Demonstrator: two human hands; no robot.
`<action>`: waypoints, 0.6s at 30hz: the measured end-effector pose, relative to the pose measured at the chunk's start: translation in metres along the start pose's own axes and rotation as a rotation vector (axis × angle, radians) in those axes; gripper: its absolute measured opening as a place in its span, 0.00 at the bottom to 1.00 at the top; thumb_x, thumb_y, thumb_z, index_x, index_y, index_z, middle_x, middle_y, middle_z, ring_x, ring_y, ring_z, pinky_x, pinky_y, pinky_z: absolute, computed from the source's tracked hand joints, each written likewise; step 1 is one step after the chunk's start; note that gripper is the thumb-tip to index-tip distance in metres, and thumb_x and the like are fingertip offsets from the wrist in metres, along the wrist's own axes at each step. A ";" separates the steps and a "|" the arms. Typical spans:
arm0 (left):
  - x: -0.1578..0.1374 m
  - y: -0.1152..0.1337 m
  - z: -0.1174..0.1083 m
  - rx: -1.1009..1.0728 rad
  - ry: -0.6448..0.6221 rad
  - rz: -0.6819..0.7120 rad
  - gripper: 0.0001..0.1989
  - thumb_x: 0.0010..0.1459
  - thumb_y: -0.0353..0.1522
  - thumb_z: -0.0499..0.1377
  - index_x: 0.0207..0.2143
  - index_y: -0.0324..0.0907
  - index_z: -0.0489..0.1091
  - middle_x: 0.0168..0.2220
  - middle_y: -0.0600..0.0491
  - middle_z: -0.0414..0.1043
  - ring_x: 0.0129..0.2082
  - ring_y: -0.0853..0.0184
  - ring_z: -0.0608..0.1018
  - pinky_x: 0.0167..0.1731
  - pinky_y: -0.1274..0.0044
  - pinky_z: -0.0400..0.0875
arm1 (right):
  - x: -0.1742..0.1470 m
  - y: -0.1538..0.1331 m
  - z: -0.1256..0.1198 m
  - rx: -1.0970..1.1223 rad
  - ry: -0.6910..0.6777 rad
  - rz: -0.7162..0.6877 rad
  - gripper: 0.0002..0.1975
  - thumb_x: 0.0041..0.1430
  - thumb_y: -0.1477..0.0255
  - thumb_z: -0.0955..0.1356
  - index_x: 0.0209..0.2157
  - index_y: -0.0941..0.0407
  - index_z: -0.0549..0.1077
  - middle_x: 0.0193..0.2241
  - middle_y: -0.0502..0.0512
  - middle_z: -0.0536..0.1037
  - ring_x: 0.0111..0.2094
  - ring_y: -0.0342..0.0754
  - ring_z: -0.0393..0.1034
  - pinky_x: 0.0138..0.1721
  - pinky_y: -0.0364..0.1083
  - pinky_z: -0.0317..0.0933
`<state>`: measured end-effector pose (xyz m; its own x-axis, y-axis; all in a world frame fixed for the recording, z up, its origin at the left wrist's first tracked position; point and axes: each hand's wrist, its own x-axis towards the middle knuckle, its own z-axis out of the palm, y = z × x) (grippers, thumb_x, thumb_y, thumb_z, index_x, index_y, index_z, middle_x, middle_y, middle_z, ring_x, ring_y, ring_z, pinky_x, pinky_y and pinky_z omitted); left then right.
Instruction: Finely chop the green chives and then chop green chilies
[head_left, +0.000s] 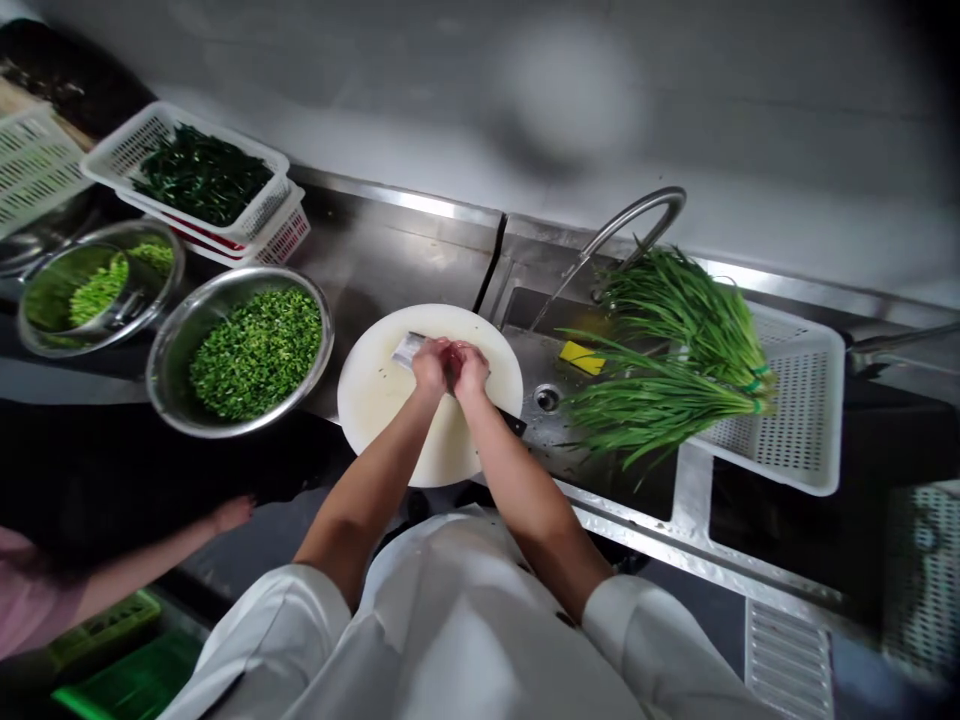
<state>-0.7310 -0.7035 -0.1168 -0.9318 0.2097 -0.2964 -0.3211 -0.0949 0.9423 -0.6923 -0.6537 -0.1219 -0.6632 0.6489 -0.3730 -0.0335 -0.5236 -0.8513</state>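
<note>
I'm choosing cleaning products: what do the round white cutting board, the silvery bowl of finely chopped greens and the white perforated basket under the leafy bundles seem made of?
Round white cutting board: probably plastic, matte; evenly pale, no visible grain.
Round silvery bowl: metal, likely stainless steel, polished; its rim shows bright reflections.
White rectangular basket: likely plastic, smooth; regular holes, no metallic glints.

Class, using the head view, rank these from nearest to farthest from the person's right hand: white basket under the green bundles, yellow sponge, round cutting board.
1. Round cutting board: directly beneath the right hand.
2. Yellow sponge: right of the board.
3. White basket: farther right, beyond the sponge.
</note>
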 end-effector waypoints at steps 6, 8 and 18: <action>-0.033 0.018 -0.084 0.519 -0.243 0.244 0.12 0.59 0.31 0.60 0.44 0.38 0.79 0.51 0.40 0.79 0.60 0.53 0.74 0.66 0.61 0.58 | -0.073 -0.010 -0.073 -1.424 -0.180 -0.487 0.22 0.64 0.68 0.65 0.57 0.60 0.74 0.60 0.71 0.69 0.58 0.64 0.62 0.59 0.61 0.60; -0.045 0.022 -0.131 0.980 -0.280 0.452 0.23 0.61 0.32 0.57 0.57 0.37 0.73 0.65 0.38 0.67 0.69 0.49 0.64 0.68 0.56 0.53 | -0.096 -0.008 -0.089 -1.720 -0.192 -0.519 0.26 0.66 0.67 0.65 0.63 0.59 0.69 0.61 0.73 0.67 0.58 0.67 0.61 0.56 0.63 0.60; -0.113 -0.004 -0.262 1.297 -0.581 0.636 0.27 0.64 0.36 0.53 0.64 0.38 0.68 0.71 0.37 0.58 0.72 0.48 0.59 0.67 0.55 0.55 | -0.136 -0.044 -0.076 -1.727 -0.110 -0.212 0.18 0.71 0.71 0.61 0.58 0.61 0.68 0.41 0.70 0.76 0.41 0.59 0.74 0.45 0.57 0.68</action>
<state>-0.6685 -0.9822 -0.1277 -0.5629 0.8266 -0.0006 0.7334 0.4997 0.4609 -0.5437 -0.6771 -0.0616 -0.7991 0.5468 -0.2501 0.6005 0.7465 -0.2867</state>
